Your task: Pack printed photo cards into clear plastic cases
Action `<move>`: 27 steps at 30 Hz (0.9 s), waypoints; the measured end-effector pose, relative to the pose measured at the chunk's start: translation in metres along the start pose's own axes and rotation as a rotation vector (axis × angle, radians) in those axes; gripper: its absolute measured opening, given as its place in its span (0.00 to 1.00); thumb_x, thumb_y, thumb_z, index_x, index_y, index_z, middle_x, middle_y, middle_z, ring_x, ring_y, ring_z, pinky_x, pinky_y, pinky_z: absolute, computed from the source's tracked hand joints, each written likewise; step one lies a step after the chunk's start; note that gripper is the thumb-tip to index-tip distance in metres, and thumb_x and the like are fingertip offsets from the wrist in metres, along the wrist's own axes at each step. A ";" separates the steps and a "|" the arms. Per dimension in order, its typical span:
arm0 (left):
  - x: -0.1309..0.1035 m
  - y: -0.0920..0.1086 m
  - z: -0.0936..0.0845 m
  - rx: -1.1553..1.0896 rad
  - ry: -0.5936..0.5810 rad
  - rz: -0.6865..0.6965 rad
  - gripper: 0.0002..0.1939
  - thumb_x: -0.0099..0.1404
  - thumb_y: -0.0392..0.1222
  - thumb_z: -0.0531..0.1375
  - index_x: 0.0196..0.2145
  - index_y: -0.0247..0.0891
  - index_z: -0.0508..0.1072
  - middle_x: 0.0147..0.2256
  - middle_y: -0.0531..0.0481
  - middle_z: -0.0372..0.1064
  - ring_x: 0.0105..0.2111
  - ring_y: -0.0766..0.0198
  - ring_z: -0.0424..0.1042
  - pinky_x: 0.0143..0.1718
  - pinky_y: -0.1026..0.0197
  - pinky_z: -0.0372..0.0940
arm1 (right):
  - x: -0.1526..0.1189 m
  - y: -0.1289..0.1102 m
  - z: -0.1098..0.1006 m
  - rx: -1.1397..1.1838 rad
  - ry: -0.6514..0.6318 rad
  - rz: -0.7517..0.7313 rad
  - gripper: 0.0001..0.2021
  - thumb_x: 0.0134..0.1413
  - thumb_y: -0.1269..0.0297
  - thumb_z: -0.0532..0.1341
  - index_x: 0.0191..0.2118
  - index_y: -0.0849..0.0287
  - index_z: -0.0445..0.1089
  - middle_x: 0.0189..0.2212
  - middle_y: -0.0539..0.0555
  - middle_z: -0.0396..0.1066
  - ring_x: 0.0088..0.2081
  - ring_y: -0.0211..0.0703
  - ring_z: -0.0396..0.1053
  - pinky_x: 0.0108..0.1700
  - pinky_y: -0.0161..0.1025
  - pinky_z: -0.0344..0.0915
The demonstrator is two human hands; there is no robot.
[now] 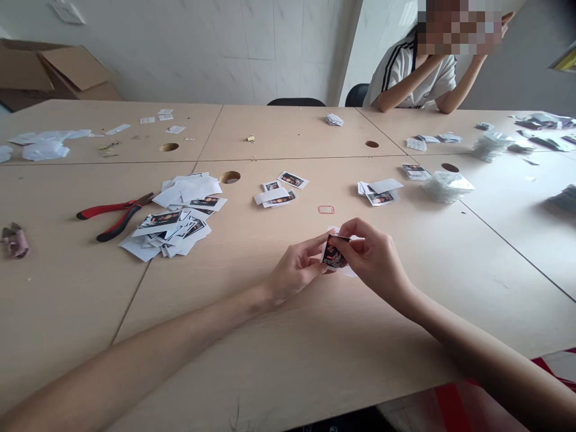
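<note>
- Table: pale, jointed panels.
- Co-worker: seated opposite, elbows resting on the table.
- Card pile: at left, loosely heaped, pliers lying just beside it.
- Left hand: thumb and fingers clamped on the left side of a card.
- Right hand: thumb and forefinger pinched on its upper right.
- The card itself: dark-printed, between both hands.

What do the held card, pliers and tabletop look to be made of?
Held card: probably printed paper or thin card; white edge, finish unclear.
Pliers: likely metal at the dark tips; smooth red-and-black handles, perhaps plastic or rubber.
Tabletop: satin board, perhaps laminate; pale wood tone, straight panel seams.
</note>
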State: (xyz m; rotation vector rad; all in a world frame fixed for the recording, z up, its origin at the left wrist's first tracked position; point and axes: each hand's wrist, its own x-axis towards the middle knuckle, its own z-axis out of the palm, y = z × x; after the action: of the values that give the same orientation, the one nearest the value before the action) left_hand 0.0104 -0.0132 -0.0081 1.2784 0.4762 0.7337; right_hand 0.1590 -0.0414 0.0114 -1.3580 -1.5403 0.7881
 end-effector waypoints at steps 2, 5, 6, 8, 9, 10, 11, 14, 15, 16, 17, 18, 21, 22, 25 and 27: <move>0.000 -0.001 -0.001 -0.005 -0.007 0.006 0.27 0.56 0.31 0.56 0.53 0.45 0.58 0.45 0.47 0.67 0.43 0.60 0.66 0.46 0.50 0.61 | -0.001 -0.001 0.000 -0.048 0.012 -0.015 0.05 0.49 0.64 0.55 0.29 0.58 0.58 0.20 0.46 0.63 0.18 0.33 0.65 0.18 0.30 0.62; -0.001 0.000 0.000 0.010 -0.031 0.016 0.26 0.57 0.32 0.55 0.53 0.44 0.59 0.45 0.46 0.66 0.41 0.61 0.67 0.46 0.51 0.61 | -0.001 -0.002 -0.001 -0.103 0.045 -0.070 0.05 0.49 0.64 0.56 0.29 0.58 0.59 0.27 0.49 0.64 0.17 0.29 0.63 0.17 0.29 0.61; -0.001 0.000 0.000 0.018 -0.036 0.018 0.26 0.57 0.33 0.55 0.53 0.44 0.59 0.45 0.46 0.67 0.41 0.61 0.66 0.46 0.51 0.61 | -0.001 -0.003 -0.001 -0.111 0.054 -0.088 0.05 0.49 0.64 0.56 0.29 0.59 0.59 0.30 0.50 0.64 0.17 0.28 0.62 0.17 0.29 0.61; -0.001 0.001 0.001 0.032 -0.035 0.017 0.25 0.57 0.34 0.56 0.53 0.43 0.60 0.43 0.47 0.68 0.41 0.62 0.66 0.46 0.51 0.61 | -0.001 -0.003 -0.001 -0.137 0.064 -0.115 0.05 0.50 0.64 0.55 0.28 0.59 0.59 0.32 0.50 0.62 0.17 0.27 0.61 0.16 0.29 0.60; -0.001 0.001 0.001 0.035 -0.030 0.014 0.24 0.57 0.34 0.56 0.52 0.43 0.61 0.42 0.47 0.68 0.40 0.62 0.67 0.46 0.52 0.61 | -0.001 -0.004 -0.001 -0.160 0.067 -0.130 0.05 0.50 0.64 0.55 0.28 0.59 0.59 0.32 0.50 0.62 0.16 0.26 0.60 0.16 0.29 0.60; -0.001 0.001 0.001 0.036 -0.024 0.010 0.24 0.56 0.34 0.57 0.52 0.43 0.61 0.41 0.47 0.68 0.39 0.62 0.67 0.45 0.52 0.61 | -0.001 -0.004 -0.001 -0.190 0.074 -0.150 0.05 0.51 0.65 0.54 0.28 0.59 0.59 0.31 0.50 0.62 0.16 0.26 0.59 0.16 0.29 0.59; -0.001 0.001 0.001 0.034 -0.017 0.008 0.25 0.56 0.34 0.57 0.52 0.43 0.61 0.41 0.47 0.68 0.39 0.63 0.67 0.45 0.52 0.61 | -0.002 -0.004 -0.001 -0.224 0.082 -0.174 0.04 0.51 0.65 0.54 0.28 0.59 0.59 0.31 0.49 0.62 0.16 0.26 0.59 0.17 0.29 0.59; -0.001 0.001 0.001 0.022 -0.021 0.005 0.24 0.56 0.34 0.57 0.51 0.42 0.62 0.42 0.46 0.67 0.39 0.63 0.67 0.43 0.54 0.62 | -0.003 -0.005 -0.001 -0.312 0.105 -0.259 0.03 0.51 0.68 0.54 0.29 0.59 0.59 0.30 0.49 0.62 0.16 0.26 0.58 0.19 0.30 0.60; -0.001 0.001 0.001 0.019 -0.025 0.008 0.23 0.56 0.34 0.57 0.51 0.41 0.63 0.41 0.46 0.67 0.39 0.63 0.67 0.43 0.54 0.62 | -0.003 -0.005 -0.001 -0.337 0.110 -0.285 0.02 0.51 0.69 0.54 0.29 0.59 0.59 0.30 0.49 0.62 0.17 0.26 0.58 0.20 0.30 0.60; -0.001 0.001 0.001 0.015 -0.027 0.009 0.22 0.56 0.34 0.57 0.50 0.40 0.64 0.41 0.46 0.67 0.39 0.63 0.67 0.43 0.55 0.62 | -0.004 -0.006 -0.001 -0.359 0.115 -0.310 0.02 0.51 0.70 0.53 0.29 0.59 0.60 0.30 0.50 0.62 0.17 0.27 0.59 0.20 0.30 0.60; -0.001 0.000 0.002 0.009 -0.028 0.008 0.21 0.56 0.34 0.58 0.48 0.40 0.65 0.42 0.46 0.67 0.39 0.62 0.67 0.42 0.56 0.63 | -0.004 -0.006 -0.001 -0.379 0.120 -0.334 0.02 0.51 0.70 0.53 0.29 0.59 0.60 0.30 0.50 0.62 0.18 0.27 0.60 0.20 0.30 0.60; -0.001 0.000 0.002 0.001 -0.028 0.008 0.20 0.55 0.35 0.58 0.47 0.40 0.67 0.42 0.46 0.67 0.40 0.62 0.67 0.42 0.57 0.63 | -0.005 -0.007 -0.001 -0.399 0.127 -0.356 0.02 0.51 0.71 0.53 0.29 0.59 0.60 0.30 0.51 0.62 0.19 0.28 0.60 0.20 0.30 0.60; -0.001 0.001 0.003 -0.022 -0.025 0.001 0.17 0.55 0.35 0.58 0.45 0.39 0.68 0.47 0.45 0.65 0.43 0.59 0.66 0.42 0.57 0.63 | -0.006 -0.009 -0.001 -0.445 0.143 -0.398 0.03 0.51 0.72 0.53 0.30 0.59 0.61 0.29 0.51 0.62 0.21 0.29 0.62 0.20 0.30 0.61; -0.001 0.001 0.003 -0.027 -0.025 -0.003 0.18 0.55 0.35 0.58 0.45 0.40 0.68 0.48 0.45 0.64 0.44 0.58 0.66 0.43 0.56 0.63 | -0.006 -0.009 -0.001 -0.454 0.147 -0.403 0.03 0.51 0.72 0.53 0.30 0.59 0.61 0.29 0.51 0.62 0.20 0.29 0.61 0.21 0.30 0.60; 0.000 0.001 0.003 -0.036 -0.022 -0.022 0.21 0.55 0.35 0.59 0.48 0.40 0.66 0.51 0.44 0.61 0.44 0.58 0.67 0.46 0.54 0.61 | -0.006 -0.009 -0.002 -0.462 0.155 -0.408 0.03 0.51 0.71 0.53 0.29 0.59 0.61 0.29 0.51 0.63 0.20 0.30 0.61 0.20 0.30 0.59; 0.000 0.001 0.003 -0.053 -0.018 -0.028 0.24 0.55 0.35 0.59 0.50 0.41 0.64 0.51 0.44 0.60 0.44 0.58 0.67 0.47 0.53 0.61 | -0.006 -0.008 -0.002 -0.449 0.158 -0.397 0.03 0.51 0.70 0.54 0.28 0.59 0.61 0.29 0.51 0.63 0.20 0.29 0.61 0.20 0.30 0.59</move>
State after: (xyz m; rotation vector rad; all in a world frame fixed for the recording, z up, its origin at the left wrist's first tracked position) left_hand 0.0122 -0.0151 -0.0060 1.2258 0.4565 0.7062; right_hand 0.1575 -0.0489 0.0183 -1.3204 -1.8462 0.0871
